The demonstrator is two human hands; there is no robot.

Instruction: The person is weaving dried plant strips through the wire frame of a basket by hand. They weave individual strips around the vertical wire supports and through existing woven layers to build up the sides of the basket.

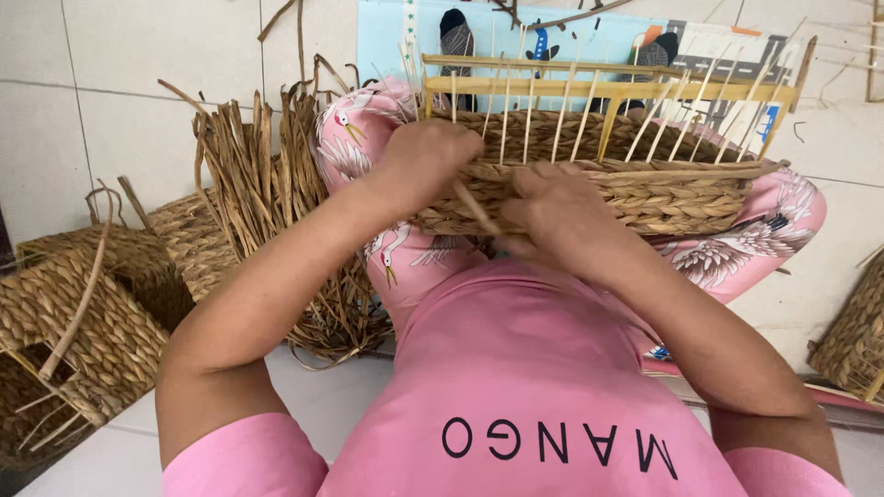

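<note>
A half-woven straw basket (pixel 681 198) rests on my lap, with thin pale upright stakes (pixel 589 115) rising from a wooden frame (pixel 608 89) inside it. My left hand (pixel 428 156) grips the basket's near left corner, fingers curled over the braided rim. My right hand (pixel 557 216) presses on the near wall just beside it, pinching a flat straw strand (pixel 474 207) that runs between both hands. I sit on the floor in a pink shirt and pink patterned trousers.
A bundle of dried straw (pixel 262 184) lies at my left knee. Finished woven baskets (pixel 83 313) stand at the far left, another (pixel 852 345) at the right edge. A light blue play mat (pixel 552 37) lies beyond the basket on white floor tiles.
</note>
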